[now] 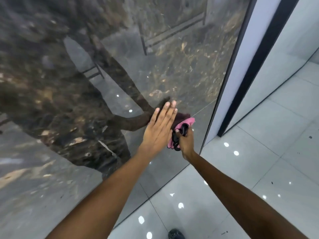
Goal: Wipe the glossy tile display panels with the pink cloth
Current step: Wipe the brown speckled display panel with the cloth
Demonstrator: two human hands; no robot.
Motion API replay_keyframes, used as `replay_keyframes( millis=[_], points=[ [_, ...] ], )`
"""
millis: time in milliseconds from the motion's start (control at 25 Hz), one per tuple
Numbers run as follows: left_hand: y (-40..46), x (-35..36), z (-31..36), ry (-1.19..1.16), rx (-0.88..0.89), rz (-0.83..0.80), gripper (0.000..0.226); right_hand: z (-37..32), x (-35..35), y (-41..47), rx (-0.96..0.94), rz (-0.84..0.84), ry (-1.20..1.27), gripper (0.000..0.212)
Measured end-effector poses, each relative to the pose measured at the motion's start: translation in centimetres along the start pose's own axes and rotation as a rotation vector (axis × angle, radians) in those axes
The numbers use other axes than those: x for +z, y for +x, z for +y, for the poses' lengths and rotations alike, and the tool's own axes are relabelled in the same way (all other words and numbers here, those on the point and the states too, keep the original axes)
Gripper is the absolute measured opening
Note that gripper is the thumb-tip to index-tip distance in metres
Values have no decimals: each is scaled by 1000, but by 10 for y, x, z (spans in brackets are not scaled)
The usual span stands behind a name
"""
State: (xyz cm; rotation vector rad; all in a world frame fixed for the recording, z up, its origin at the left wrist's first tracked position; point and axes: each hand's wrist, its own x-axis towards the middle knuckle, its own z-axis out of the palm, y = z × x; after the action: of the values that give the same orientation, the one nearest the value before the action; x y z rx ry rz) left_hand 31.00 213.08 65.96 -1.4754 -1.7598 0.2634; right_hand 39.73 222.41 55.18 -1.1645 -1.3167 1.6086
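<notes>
Nearest you, at the bottom edge, the toe of a dark shoe (176,234) pokes into view, cut off by the frame, standing on the pale grey floor tiles (259,169) that carry small bright reflections of ceiling lights. Both your bare forearms reach up and away from you, their upper parts cut off at the bottom edge. Your left hand (159,128) lies flat against the dark marbled tile panel (155,49), fingers straight and held close together, the palm hidden against the glossy face. Just to its right, touching it, your right hand (185,140) is curled round the pink cloth (186,122), gripping it bunched against the same panel near its right edge; a black looped cord or strap (180,135) is bundled in that grip too, though what it is cannot be made out. Most of the cloth is hidden behind the two hands, only a pink corner above and a strip below showing. The panel stands upright on the floor and mirrors a blurred, dark figure and your left arm, so its brown-and-grey veining is hard to separate from the reflection. Beyond the panel's right edge comes a black frame strip (259,66) and a white band (241,57), then a pale glossy panel (284,57) farther right, its top cut off.
</notes>
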Motion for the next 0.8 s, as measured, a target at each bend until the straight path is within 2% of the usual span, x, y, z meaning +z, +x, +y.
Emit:
replay_keyframes(
  millis=[120, 200, 280, 400, 480, 600, 720, 800],
  points=[
    [-58, -11, -17, -122, -189, -87, 81, -30, -14, 32, 33, 65, 17, 46],
    [-92, -14, -30, -135, -166, -161, 81, -39, -20, 48, 84, 150, -30, 54],
    [-107, -21, -37, -211, -115, -194, 73, -39, -12, 21, 134, 192, -66, 56],
    [-116, -40, -38, -580, -211, -221, 59, -42, 0, -35, 145, 117, -196, 51],
    [-136, -54, -36, -907, -453, -288, 52, -55, 4, -65, 103, 47, -294, 37],
    [-172, -69, -26, -1255, -1040, -283, 40, -78, 8, -112, 36, -150, -344, 15],
    [-196, -97, -29, -1516, -1603, -148, 26, -92, 14, -160, 34, -332, -364, 16],
    [-215, -116, -38, -1595, -1780, -133, 25, -99, 27, -187, 1, -423, -437, 16]
  ],
)
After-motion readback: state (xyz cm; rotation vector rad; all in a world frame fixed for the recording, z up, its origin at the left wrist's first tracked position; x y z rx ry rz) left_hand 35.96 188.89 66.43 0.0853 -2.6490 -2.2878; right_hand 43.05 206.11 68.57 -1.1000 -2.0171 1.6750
